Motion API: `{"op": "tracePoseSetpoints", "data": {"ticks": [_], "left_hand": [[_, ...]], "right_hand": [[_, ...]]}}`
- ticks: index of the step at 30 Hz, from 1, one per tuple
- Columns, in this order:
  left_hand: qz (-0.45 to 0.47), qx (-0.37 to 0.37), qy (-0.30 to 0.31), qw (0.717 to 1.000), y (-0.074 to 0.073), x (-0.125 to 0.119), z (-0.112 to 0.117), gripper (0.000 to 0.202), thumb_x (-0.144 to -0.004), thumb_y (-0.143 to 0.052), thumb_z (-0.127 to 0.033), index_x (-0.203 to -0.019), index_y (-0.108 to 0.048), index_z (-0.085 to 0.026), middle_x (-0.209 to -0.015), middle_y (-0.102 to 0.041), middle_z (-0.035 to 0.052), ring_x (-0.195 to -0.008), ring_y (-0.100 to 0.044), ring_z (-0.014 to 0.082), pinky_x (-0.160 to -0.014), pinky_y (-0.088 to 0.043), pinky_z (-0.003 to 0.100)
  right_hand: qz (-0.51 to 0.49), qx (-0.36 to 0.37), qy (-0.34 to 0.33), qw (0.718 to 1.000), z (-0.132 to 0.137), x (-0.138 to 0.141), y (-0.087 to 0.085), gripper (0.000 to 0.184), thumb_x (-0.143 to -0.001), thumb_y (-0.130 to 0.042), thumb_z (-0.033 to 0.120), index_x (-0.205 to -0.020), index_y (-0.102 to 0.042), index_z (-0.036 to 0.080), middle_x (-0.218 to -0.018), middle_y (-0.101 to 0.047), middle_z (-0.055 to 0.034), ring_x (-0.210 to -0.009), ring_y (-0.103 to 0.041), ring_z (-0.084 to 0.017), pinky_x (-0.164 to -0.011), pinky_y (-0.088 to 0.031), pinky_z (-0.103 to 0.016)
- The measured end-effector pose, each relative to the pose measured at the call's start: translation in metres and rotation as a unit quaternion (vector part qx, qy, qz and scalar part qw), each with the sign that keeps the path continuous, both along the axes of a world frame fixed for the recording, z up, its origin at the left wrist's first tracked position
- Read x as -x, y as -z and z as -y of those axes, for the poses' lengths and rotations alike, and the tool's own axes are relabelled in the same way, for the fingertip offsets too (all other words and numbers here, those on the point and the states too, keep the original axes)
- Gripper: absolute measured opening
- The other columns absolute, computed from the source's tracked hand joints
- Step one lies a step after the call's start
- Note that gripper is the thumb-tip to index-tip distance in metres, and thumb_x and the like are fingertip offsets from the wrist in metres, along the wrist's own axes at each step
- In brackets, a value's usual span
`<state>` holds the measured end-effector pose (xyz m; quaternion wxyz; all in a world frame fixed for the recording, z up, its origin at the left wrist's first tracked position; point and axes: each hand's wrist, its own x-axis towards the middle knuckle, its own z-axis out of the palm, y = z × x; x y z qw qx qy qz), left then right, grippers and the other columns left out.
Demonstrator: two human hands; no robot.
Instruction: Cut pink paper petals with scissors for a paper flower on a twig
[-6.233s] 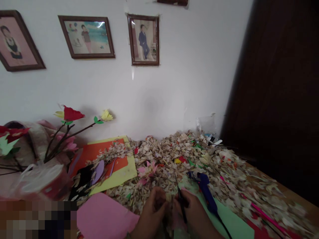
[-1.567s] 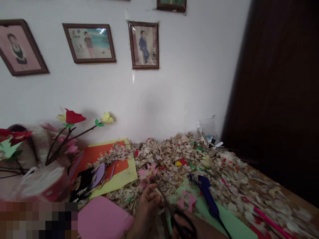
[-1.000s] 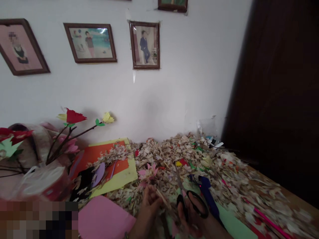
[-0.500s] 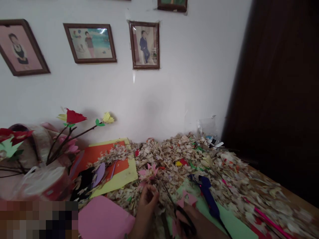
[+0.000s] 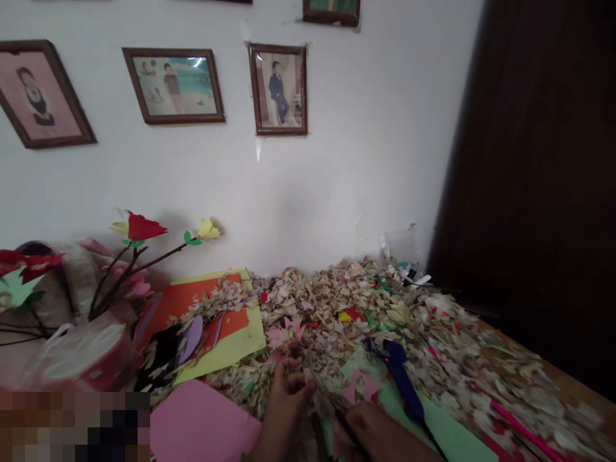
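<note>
1. Two hands: left hand (image 5: 285, 410) curled, grip unclear, anything held too small to tell; right hand (image 5: 380, 436) closed around one pair of scissors (image 5: 332, 399), blades angled up-left, tips beside the left hand.
2. One pink paper flower (image 5: 283, 337) just above the left hand, on a heap of paper scraps (image 5: 337, 308) covering the table (image 5: 543, 369).
3. One blue glue gun (image 5: 399, 378) on one green sheet (image 5: 433, 417), right of the scissors.
4. Three more sheets left of the hands: one pink sheet (image 5: 199, 420), one orange sheet (image 5: 202, 301) on one yellow sheet (image 5: 235, 340).

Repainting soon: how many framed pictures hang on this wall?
5: left picture, centre picture, right picture, cut-off picture above, sliver of another at top; more may be out of view.
</note>
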<state>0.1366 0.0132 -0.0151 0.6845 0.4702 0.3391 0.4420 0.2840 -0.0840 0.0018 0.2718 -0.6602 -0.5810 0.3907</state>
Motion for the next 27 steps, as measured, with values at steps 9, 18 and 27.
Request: {"op": "tracePoseSetpoints", "data": {"ticks": [9, 18, 27], "left_hand": [[0.003, 0.006, 0.002, 1.0, 0.009, -0.001, -0.009, 0.044, -0.049, -0.076, -0.035, -0.074, -0.042, -0.022, -0.048, -0.05, -0.0096, -0.04, -0.044, 0.0078, -0.042, -0.029, 0.017], [-0.008, -0.047, -0.013, 0.999, 0.004, 0.001, -0.007, 0.021, -0.065, -0.066, -0.035, -0.07, -0.055, -0.017, -0.058, -0.049, -0.006, -0.052, -0.043, 0.0088, -0.049, -0.033, 0.019], [0.071, 0.019, -0.044, 0.996, 0.003, 0.006, -0.001, 0.021, -0.064, -0.063, -0.034, -0.074, -0.048, -0.025, -0.072, -0.056, -0.0043, -0.067, -0.053, 0.0152, -0.059, -0.04, 0.023]], "right_hand": [[-0.099, 0.015, -0.035, 0.994, -0.017, 0.002, -0.006, 0.033, -0.072, -0.043, 0.041, -0.048, -0.037, 0.02, -0.046, -0.03, 0.0065, -0.044, -0.024, -0.007, -0.041, -0.021, -0.021], [-0.11, -0.013, 0.022, 0.994, -0.014, -0.004, -0.003, 0.035, -0.076, -0.036, 0.05, -0.06, -0.043, 0.02, -0.056, -0.044, 0.0023, -0.052, -0.04, -0.011, -0.05, -0.033, -0.024], [0.041, -0.046, -0.058, 0.996, -0.005, -0.016, 0.023, 0.037, -0.082, -0.036, 0.048, -0.073, -0.059, 0.022, -0.066, -0.059, -0.0016, -0.055, -0.049, -0.013, -0.053, -0.04, -0.024]]}}
